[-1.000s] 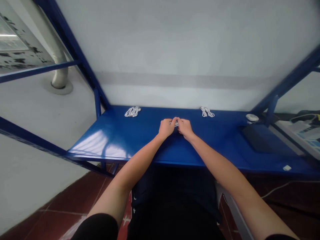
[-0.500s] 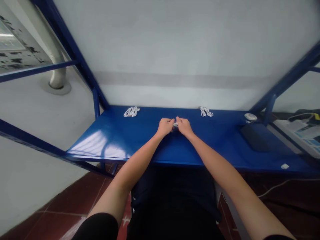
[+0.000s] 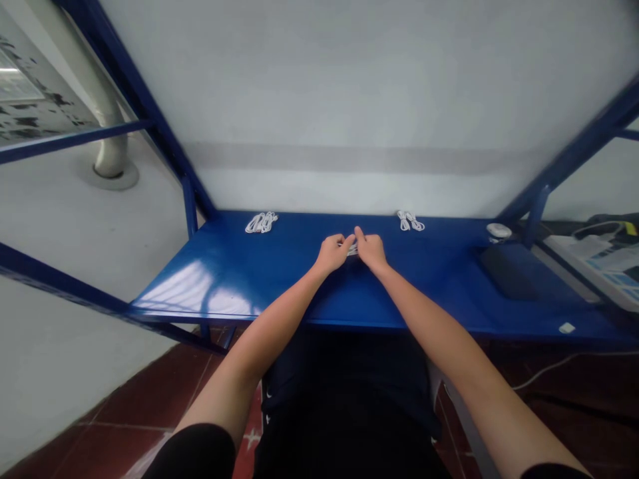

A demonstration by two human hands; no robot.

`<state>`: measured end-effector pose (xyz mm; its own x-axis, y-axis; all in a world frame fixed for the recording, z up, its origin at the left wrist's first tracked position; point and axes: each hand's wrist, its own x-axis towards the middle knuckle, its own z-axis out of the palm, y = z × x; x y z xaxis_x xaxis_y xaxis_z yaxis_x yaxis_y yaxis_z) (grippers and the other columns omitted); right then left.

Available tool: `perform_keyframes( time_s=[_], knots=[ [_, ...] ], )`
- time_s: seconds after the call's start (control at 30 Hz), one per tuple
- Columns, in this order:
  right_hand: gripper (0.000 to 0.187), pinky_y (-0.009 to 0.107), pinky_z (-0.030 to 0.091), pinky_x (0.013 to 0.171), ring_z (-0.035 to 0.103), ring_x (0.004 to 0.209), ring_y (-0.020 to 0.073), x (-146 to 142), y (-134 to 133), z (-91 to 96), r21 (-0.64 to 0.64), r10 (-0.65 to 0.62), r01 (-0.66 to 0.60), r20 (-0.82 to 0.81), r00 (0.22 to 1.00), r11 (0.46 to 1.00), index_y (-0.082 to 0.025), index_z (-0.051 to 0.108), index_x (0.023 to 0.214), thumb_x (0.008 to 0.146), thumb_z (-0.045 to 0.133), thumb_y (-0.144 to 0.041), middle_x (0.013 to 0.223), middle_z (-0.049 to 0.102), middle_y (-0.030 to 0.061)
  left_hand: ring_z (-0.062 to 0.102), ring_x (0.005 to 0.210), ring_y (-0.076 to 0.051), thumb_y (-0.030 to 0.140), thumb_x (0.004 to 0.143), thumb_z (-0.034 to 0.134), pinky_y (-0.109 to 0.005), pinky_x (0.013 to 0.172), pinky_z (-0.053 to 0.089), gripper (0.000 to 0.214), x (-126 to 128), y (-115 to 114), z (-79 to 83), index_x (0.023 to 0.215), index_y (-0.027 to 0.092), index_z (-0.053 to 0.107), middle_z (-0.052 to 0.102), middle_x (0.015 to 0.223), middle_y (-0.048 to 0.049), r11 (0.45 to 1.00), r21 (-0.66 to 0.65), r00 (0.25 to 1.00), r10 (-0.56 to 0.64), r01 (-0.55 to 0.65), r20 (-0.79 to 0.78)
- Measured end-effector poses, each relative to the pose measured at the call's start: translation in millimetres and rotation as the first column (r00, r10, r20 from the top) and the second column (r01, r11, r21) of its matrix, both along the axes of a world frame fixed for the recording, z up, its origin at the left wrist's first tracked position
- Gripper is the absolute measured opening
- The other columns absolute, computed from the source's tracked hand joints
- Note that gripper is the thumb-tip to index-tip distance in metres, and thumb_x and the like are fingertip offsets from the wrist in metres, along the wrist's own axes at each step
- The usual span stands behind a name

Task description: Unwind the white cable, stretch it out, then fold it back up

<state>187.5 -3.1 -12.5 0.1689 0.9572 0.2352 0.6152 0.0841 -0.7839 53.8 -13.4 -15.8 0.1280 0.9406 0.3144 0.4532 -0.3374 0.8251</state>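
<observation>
Between my two hands is a folded white cable (image 3: pixel 352 249), mostly covered by the fingers. My left hand (image 3: pixel 333 253) is closed on its left side, thumb on top. My right hand (image 3: pixel 371 251) grips the right side, its thumb pointing up and close to the left thumb. Both hands are just above the middle of the blue table (image 3: pixel 279 279). Farther back lie white coiled cables (image 3: pixel 261 222) on the left and another white bundled pair of cables (image 3: pixel 411 221) on the right.
A round white object (image 3: pixel 498 231) and a dark flat object (image 3: pixel 508 273) lie toward the table's right end. Near the front right edge is a small white piece (image 3: pixel 567 328). Blue frame posts (image 3: pixel 190 206) rise at the side, and a wall (image 3: pixel 349 100) stands behind.
My thumbs have shifted upward and more of the white cable shows between my hands. The camera view has moved slightly. The cables at the back have stayed in place.
</observation>
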Motion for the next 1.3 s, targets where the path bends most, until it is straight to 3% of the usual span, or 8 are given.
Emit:
perform_keyframes(
  time_s=[0.13,0.33,0.43,0.63,0.73,0.87,1.03,1.3],
  knots=[
    [0.064,0.026,0.038,0.047,0.053,0.041,0.0158,-0.4,0.8,-2.9,-0.060,-0.033,0.021,-0.199,0.979,0.998,-0.020,0.051,0.042,0.090,0.043,-0.062,0.038,0.052,0.0041,0.055,0.076,-0.017,0.047,0.085,0.060,-0.027,0.071,0.042,0.029,-0.6,-6.7,2.8,0.079,0.019,0.058,0.060,0.080,-0.0043,0.956,0.293,0.984,0.042,0.011,-0.175],
    [0.059,0.025,0.035,0.041,0.048,0.036,0.0140,-5.6,1.1,-2.4,-0.119,-0.009,-0.036,-0.356,0.934,0.992,-0.019,0.055,0.051,0.087,0.046,-0.065,0.038,0.050,0.0017,0.050,0.068,-0.015,0.032,0.092,0.047,-0.027,0.071,0.039,0.028,-1.6,-1.3,-1.7,0.067,0.020,0.050,0.052,0.069,-0.0023,0.910,0.406,0.981,0.146,-0.083,-0.126],
    [0.059,0.025,0.038,0.047,0.052,0.042,0.0151,-5.7,-0.1,-0.5,-0.039,0.050,-0.065,-0.303,0.952,0.997,-0.017,0.059,0.056,0.088,0.044,-0.065,0.042,0.054,0.0022,0.045,0.064,-0.013,0.033,0.093,0.045,-0.026,0.068,0.037,0.034,-1.2,-0.5,2.0,0.061,0.020,0.042,0.046,0.063,0.0009,0.923,0.348,0.984,0.179,-0.163,-0.013],
    [0.058,0.026,0.040,0.060,0.059,0.059,0.0175,-8.0,-9.8,2.0,0.187,0.107,-0.091,-0.077,0.991,0.978,-0.018,0.060,0.058,0.093,0.036,-0.058,0.056,0.062,0.0049,0.036,0.055,-0.009,0.046,0.091,0.046,-0.025,0.057,0.033,0.048,1.6,0.4,4.4,0.054,0.020,0.031,0.034,0.052,0.0048,0.974,0.084,0.966,0.193,-0.209,0.171],
    [0.056,0.026,0.038,0.060,0.057,0.059,0.0170,-8.9,-13.6,1.5,0.234,0.081,-0.082,0.015,0.997,0.969,-0.020,0.055,0.055,0.096,0.033,-0.052,0.056,0.061,0.0052,0.038,0.048,-0.008,0.048,0.090,0.047,-0.024,0.050,0.031,0.048,5.1,1.2,1.3,0.053,0.020,0.033,0.035,0.046,0.0052,0.985,-0.089,0.951,0.164,-0.145,0.262],
    [0.058,0.027,0.034,0.057,0.053,0.054,0.0166,-4.4,-11.6,0.9,0.219,-0.007,-0.012,0.087,0.996,0.976,-0.022,0.046,0.048,0.097,0.032,-0.051,0.050,0.057,0.0057,0.038,0.036,-0.008,0.050,0.089,0.049,-0.022,0.040,0.028,0.043,8.4,-3.2,2.1,0.060,0.021,0.040,0.042,0.041,0.0055,0.959,-0.280,0.953,0.038,0.051,0.301],
    [0.059,0.027,0.031,0.057,0.052,0.054,0.0162,0.0,-7.2,-3.1,0.197,0.039,-0.064,0.129,0.991,0.978,-0.022,0.045,0.048,0.097,0.031,-0.051,0.050,0.056,0.0049,0.039,0.033,-0.008,0.051,0.091,0.045,-0.022,0.037,0.026,0.042,3.6,-4.5,6.2,0.067,0.018,0.055,0.052,0.046,0.0017,0.937,-0.311,0.976,-0.098,0.157,0.197],
    [0.054,0.027,0.038,0.064,0.065,0.069,0.0206,-4.6,-15.6,-3.6,0.201,0.110,-0.163,0.253,0.961,0.966,-0.021,0.063,0.064,0.100,0.030,-0.044,0.069,0.070,0.0090,0.037,0.046,-0.010,0.055,0.086,0.047,-0.026,0.047,0.026,0.055,4.1,-5.0,3.8,0.045,0.018,0.044,0.042,0.042,0.0008,0.984,-0.179,0.999,0.018,-0.011,0.042]
  ],
)
